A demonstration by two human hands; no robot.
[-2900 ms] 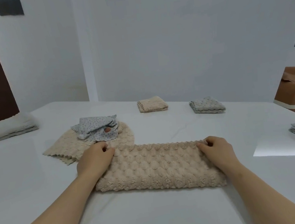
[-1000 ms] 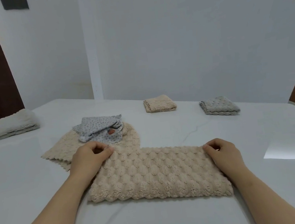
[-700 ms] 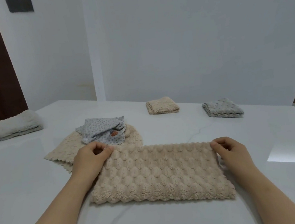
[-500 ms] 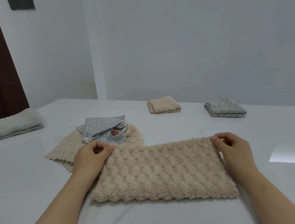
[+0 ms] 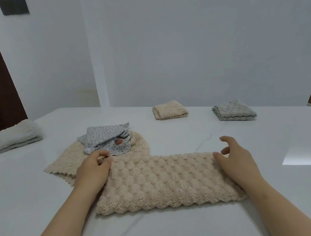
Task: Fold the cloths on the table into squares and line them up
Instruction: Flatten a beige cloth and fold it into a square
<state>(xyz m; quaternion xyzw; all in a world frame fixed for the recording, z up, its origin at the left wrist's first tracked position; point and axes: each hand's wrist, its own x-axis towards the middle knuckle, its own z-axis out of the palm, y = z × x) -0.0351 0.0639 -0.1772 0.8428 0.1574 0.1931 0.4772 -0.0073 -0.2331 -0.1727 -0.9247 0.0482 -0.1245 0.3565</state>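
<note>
The white counter (image 5: 203,225) fills the lower half of the view and carries every cloth. Largest on it is the beige bubble-textured cloth (image 5: 164,183), folded into a long band that lies flat near the person; its long axis runs left to right across the view, with the fluffy long edge facing the person and the far long edge facing the wall. Behind its left end lies an unfolded cream cloth (image 5: 65,160), spread flat with a scalloped edge pointing to the left; the band's far left corner overlaps it. A crumpled grey dotted cloth (image 5: 106,138) sits on top of the cream one.

At the far left edge of the counter rests a folded white cloth (image 5: 14,136), its long side running left to right. Toward the far side, a folded beige square (image 5: 169,110) and a folded grey square (image 5: 233,111) lie well apart from each other, side by side along the far edge.

The left hand (image 5: 94,169) rests on the band's far left corner, fingers curled and pinching the fabric there. The right hand (image 5: 234,159) is at the band's right end with its palm on the cloth, its fingers spread and lifted, gripping nothing.
</note>
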